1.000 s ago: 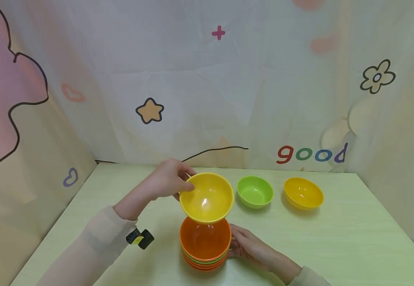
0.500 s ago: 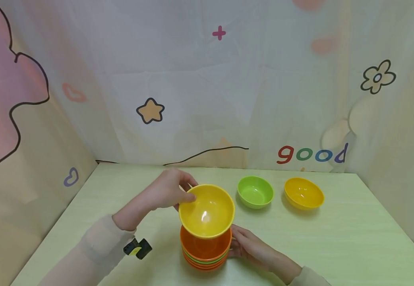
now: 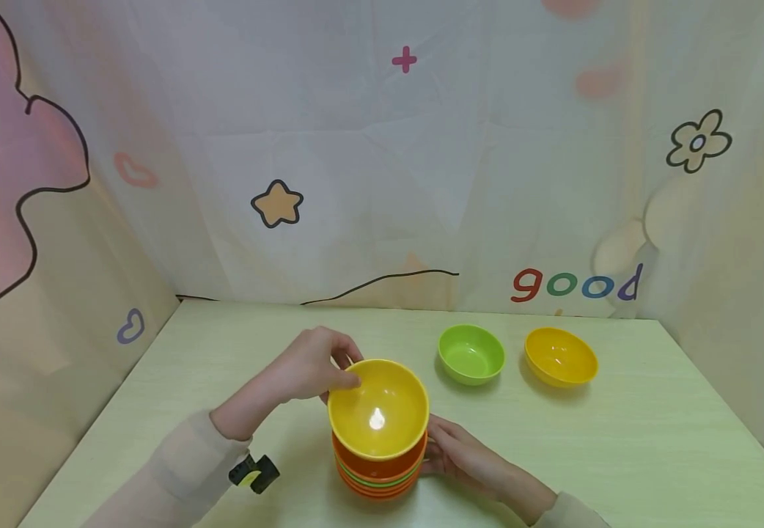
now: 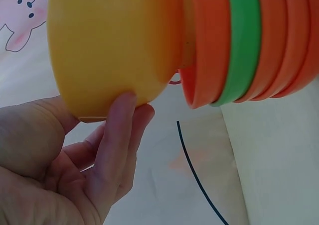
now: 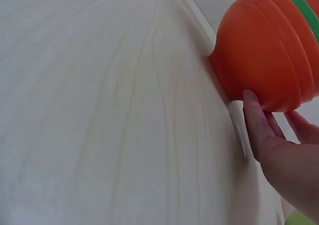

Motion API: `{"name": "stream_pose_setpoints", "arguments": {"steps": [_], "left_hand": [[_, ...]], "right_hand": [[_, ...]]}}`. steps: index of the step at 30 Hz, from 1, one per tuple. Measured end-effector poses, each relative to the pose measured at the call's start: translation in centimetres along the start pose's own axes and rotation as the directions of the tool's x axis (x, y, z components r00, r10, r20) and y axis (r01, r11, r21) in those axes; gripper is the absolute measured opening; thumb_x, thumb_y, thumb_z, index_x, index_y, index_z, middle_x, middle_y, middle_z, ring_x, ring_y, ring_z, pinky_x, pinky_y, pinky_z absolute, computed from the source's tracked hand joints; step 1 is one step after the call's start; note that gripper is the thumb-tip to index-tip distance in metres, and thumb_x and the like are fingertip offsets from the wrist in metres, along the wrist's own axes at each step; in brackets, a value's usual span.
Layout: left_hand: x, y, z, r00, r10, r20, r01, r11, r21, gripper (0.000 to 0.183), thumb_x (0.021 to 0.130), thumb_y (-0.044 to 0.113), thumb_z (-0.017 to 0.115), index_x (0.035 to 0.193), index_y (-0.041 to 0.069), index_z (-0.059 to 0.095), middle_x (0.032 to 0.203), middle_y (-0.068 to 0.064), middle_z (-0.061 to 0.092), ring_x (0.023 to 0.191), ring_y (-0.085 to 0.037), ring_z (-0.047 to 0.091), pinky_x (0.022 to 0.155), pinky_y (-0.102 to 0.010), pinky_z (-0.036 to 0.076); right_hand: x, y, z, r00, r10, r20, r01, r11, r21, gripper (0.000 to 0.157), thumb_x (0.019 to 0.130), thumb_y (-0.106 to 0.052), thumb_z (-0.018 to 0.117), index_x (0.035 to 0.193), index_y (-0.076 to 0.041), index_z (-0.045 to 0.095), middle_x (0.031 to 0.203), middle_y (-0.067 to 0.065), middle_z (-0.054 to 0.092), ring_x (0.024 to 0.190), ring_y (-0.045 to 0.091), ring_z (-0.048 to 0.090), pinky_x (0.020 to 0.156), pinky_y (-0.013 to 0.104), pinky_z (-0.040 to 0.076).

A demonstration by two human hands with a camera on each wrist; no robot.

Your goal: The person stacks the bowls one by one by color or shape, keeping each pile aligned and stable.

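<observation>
at the lower centre of the head view, a person's left hand (image 3: 319,368) holds a yellow bowl (image 3: 379,414) by its left edge, thumb inside the rim and fingers against the outside, pinching the wall between them. the bowl sits tilted, with its shiny inside facing the camera, above a stack of bowls (image 3: 380,482) at the bottom centre. the stack shows orange rims with one green band among them. in the left wrist view, the base of the yellow bowl is right at the mouth of the top orange bowl; whether they touch cannot be told.

the right hand (image 3: 457,453), at the lower right of the stack, has its fingers spread and resting against the stack's side; the right wrist view shows a fingertip on the lowest orange bowl.

right of centre, a green bowl (image 3: 471,357) stands upright on the pale table (image 3: 646,433), with an orange-yellow bowl (image 3: 560,358) well to its right. a small black device (image 3: 254,474) is at the left sleeve's cuff, lower left. behind, a pale curtain (image 3: 369,169) carries a star (image 3: 278,204) left of centre, a flower (image 3: 699,141) at upper right and the colourful word "good" (image 3: 576,284).
</observation>
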State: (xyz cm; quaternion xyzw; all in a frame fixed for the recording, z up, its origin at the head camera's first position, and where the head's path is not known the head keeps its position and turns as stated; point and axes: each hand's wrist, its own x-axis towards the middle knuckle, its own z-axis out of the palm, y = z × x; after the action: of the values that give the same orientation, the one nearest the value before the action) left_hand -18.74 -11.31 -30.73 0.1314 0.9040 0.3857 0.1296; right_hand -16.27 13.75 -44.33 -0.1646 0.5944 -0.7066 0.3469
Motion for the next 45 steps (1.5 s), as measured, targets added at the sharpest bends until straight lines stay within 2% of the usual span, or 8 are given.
{"name": "stream_pose_setpoints", "arguments": {"steps": [11, 45], "left_hand": [[0.3, -0.7, 0.9, 1.0, 0.018, 0.011, -0.018, 1.0, 0.016, 0.014, 0.075, 0.011, 0.075, 0.085, 0.009, 0.065, 0.078, -0.006, 0.056, 0.053, -0.016, 0.055, 0.046, -0.027, 0.052], [0.6, -1.5, 2.1, 0.998, 0.035, -0.044, -0.032, 0.998, 0.061, 0.014, 0.073, 0.016, 0.078, 0.077, 0.011, 0.065, 0.067, -0.004, 0.056, 0.05, -0.015, 0.055, 0.045, -0.024, 0.05]], "right_hand": [[0.1, 0.2, 0.1, 0.999, 0.021, -0.025, -0.021, 1.0, 0.01, 0.067, 0.096, -0.043, 0.04, 0.145, -0.001, 0.02, 0.135, 0.018, 0.046, 0.111, 0.02, 0.056, 0.091, 0.037, 0.048], [0.1, 0.1, 0.1, 1.0, 0.014, -0.026, -0.014, 1.0, 0.015, 0.067, 0.097, -0.041, 0.039, 0.145, 0.0, 0.019, 0.137, 0.02, 0.043, 0.11, 0.021, 0.057, 0.091, 0.038, 0.049]]}}
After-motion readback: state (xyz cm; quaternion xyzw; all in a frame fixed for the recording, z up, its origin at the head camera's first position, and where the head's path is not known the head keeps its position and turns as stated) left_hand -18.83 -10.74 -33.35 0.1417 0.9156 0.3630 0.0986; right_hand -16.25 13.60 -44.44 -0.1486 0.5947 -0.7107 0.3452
